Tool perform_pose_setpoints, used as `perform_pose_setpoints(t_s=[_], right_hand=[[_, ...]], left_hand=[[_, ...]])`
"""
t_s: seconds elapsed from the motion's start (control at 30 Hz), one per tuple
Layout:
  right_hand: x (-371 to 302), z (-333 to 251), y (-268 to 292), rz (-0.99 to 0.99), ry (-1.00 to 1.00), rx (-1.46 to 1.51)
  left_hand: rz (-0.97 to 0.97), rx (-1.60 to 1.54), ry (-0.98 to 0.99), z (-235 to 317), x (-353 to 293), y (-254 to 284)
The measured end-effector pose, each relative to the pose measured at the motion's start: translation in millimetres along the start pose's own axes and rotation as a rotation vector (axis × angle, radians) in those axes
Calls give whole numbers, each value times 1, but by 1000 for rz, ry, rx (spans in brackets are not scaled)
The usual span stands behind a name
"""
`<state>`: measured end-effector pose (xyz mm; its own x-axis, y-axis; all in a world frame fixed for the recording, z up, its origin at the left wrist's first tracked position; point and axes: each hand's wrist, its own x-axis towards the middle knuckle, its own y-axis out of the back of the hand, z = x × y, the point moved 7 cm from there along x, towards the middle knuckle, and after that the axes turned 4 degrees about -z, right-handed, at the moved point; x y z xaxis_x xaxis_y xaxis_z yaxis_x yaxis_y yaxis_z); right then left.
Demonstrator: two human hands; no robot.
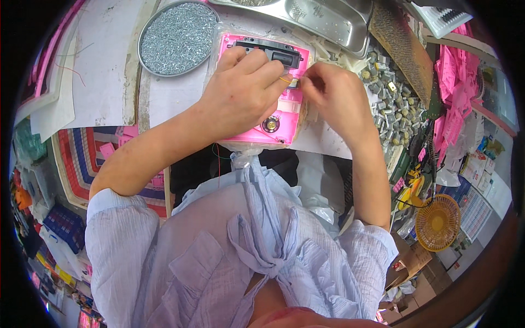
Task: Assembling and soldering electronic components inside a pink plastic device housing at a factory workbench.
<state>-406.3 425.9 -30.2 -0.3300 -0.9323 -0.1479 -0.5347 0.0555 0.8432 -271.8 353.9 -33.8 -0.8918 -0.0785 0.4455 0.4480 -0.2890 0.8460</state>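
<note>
A pink plastic housing (256,135) lies open side up on the bench before me, on clear plastic wrap. Across its far end sits a black plastic mechanism (284,57); near its close end is a round black-and-metal part (270,124). My left hand (245,93) rests over the housing, fingers curled down; what is under them is hidden. At the housing's right edge my right hand (338,97) has its thumb and forefinger pinched close to a small pale piece (294,83). A yellow wire (285,80) runs between the two hands. Whatever the right fingers grip cannot be made out.
A round metal tray (143,49) full of small screws stands at far left. Steel trays (350,33) are at the back. Many small metal motors (391,90) are heaped on the right, beyond them pink plastic parts (456,82). An orange basket (437,222) is lower right.
</note>
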Motion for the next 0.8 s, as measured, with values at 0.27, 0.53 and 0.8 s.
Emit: perform_pose_setpoints(t_s=[0.27,0.53,0.8], right_hand=[[-11,30,-13,-7,-269,360],[-3,-23,-5,64,-107,-328],[-25,0,-8,94,-207,159]], left_hand=[[28,-26,15,0,-1,-1],[4,-50,36,-3,-2,-3],[47,-218,-36,-22,15,16]])
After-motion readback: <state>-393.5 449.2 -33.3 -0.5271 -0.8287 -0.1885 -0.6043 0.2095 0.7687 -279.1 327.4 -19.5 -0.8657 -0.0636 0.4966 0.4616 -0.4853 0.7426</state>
